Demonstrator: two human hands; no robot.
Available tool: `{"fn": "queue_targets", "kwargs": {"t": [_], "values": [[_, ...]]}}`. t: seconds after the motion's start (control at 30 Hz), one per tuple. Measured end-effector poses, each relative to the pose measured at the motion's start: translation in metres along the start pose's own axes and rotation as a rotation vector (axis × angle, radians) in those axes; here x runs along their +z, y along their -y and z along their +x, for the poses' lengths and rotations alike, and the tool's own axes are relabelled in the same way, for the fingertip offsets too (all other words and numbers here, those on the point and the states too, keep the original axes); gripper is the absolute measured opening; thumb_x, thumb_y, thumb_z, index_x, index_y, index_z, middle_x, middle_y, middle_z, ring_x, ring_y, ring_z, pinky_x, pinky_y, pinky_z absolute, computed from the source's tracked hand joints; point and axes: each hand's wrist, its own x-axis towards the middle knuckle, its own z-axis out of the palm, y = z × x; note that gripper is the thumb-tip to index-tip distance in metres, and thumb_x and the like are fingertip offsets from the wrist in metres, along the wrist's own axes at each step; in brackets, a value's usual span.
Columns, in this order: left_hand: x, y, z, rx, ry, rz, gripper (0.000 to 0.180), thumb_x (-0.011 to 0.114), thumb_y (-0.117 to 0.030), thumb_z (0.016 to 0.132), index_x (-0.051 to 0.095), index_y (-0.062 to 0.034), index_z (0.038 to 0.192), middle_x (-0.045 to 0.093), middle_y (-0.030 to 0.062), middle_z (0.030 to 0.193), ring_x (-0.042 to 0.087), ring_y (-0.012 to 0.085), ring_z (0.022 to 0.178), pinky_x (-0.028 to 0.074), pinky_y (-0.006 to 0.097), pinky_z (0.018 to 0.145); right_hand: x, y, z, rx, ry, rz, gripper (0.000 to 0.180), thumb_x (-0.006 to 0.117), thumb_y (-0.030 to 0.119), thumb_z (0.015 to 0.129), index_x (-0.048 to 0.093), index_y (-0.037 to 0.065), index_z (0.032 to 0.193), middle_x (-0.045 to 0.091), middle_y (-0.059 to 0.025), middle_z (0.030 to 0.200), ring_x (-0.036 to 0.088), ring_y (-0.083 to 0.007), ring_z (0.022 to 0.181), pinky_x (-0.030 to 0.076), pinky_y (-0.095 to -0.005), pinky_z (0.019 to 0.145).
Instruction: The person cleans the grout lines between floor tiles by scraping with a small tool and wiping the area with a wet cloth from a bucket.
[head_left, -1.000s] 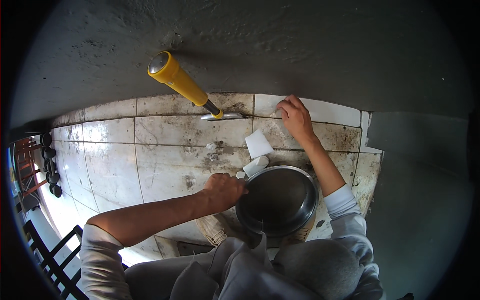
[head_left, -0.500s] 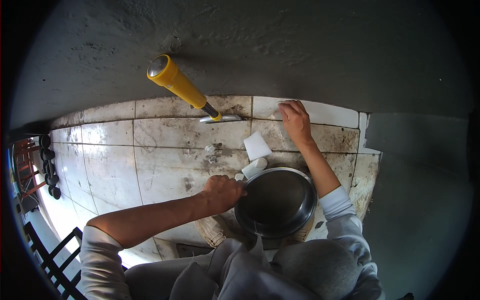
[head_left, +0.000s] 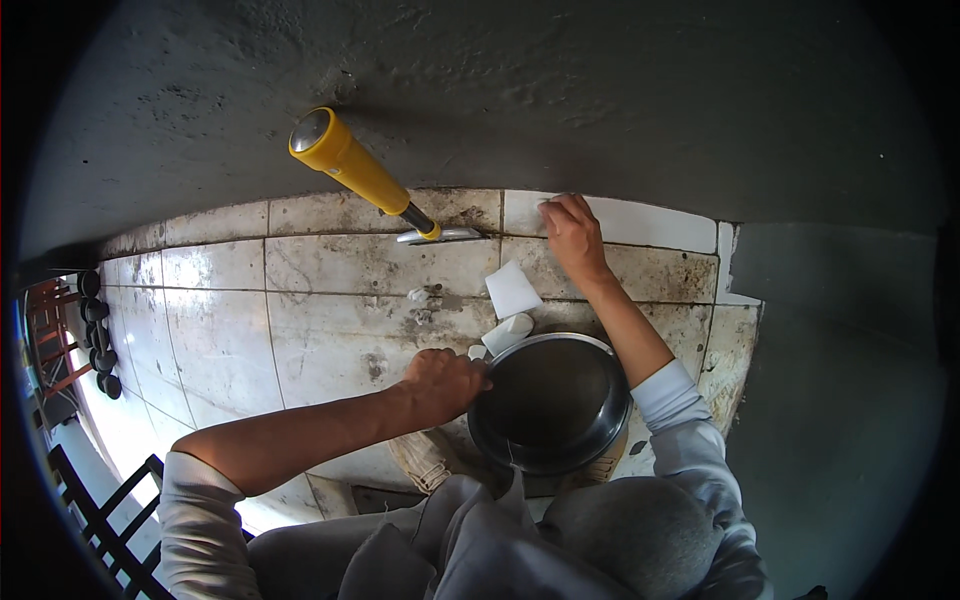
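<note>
My left hand (head_left: pixel 447 385) is closed on the left rim of a round dark metal pan (head_left: pixel 550 405), which stands on the tiles between my feet. My right hand (head_left: pixel 574 235) reaches to the far tile strip (head_left: pixel 640 222) along the dark wall. Its fingers are bent and pressed together on the white surface; whatever they hold is hidden. Between pan and wall lie a flat white pad (head_left: pixel 513 288) and a white rounded block (head_left: pixel 508 333). A smaller white piece (head_left: pixel 477 352) sits by my left fingers.
A yellow-handled tool (head_left: pixel 365 175) with a flat metal base stands upright against the dark wall (head_left: pixel 600 100), left of my right hand. Stained white tiles (head_left: pixel 340 330) cover the floor. Black dumbbells (head_left: pixel 97 335) and a black metal frame (head_left: pixel 110 520) are at the left. My shoe (head_left: pixel 422 460) is beside the pan.
My right hand has slid a little to the left along the far tile strip. My left hand and the pan have hardly moved.
</note>
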Motion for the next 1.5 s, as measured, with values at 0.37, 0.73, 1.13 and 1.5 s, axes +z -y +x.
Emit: {"fn": "queue_targets", "kwargs": {"t": [0.37,0.73,1.13,1.5], "values": [[-0.003,-0.002,0.000,-0.019,0.039,-0.006,0.034,0.047,-0.034,0.097,0.064,-0.0052,0.099,0.069,0.0150,0.086,0.068,0.0308,0.083,0.053,0.042,0.074,0.002,-0.002,0.000,-0.069,0.098,-0.055,0.021,0.058,-0.003,0.072,0.065,0.000,0.092,0.060,-0.0115,0.091,0.059,-0.0290,0.092,0.053,-0.0392,0.079],[0.003,0.000,0.002,-0.008,0.004,-0.019,0.034,0.047,-0.035,0.097,0.063,-0.0048,0.098,0.069,0.0155,0.084,0.068,0.0319,0.082,0.054,0.044,0.072,-0.006,0.002,0.016,-0.185,0.273,-0.015,0.014,0.055,-0.002,0.073,0.061,0.000,0.086,0.059,-0.0115,0.092,0.058,-0.0274,0.095,0.052,-0.0366,0.082],[0.007,0.004,0.002,0.020,-0.012,-0.040,0.033,0.047,-0.034,0.096,0.063,-0.0057,0.100,0.069,0.0169,0.084,0.068,0.0339,0.081,0.054,0.045,0.070,0.000,0.007,0.019,-0.208,0.271,-0.047,0.020,0.057,-0.005,0.073,0.065,-0.001,0.091,0.060,-0.0103,0.092,0.060,-0.0271,0.091,0.053,-0.0371,0.080],[0.006,0.004,0.001,0.017,0.011,-0.043,0.033,0.047,-0.033,0.097,0.062,-0.0040,0.101,0.069,0.0151,0.084,0.068,0.0317,0.081,0.053,0.042,0.072,0.002,0.020,0.025,-0.230,0.306,-0.105,0.021,0.056,-0.004,0.074,0.064,-0.001,0.093,0.060,-0.0108,0.097,0.059,-0.0269,0.095,0.052,-0.0355,0.083]]}}
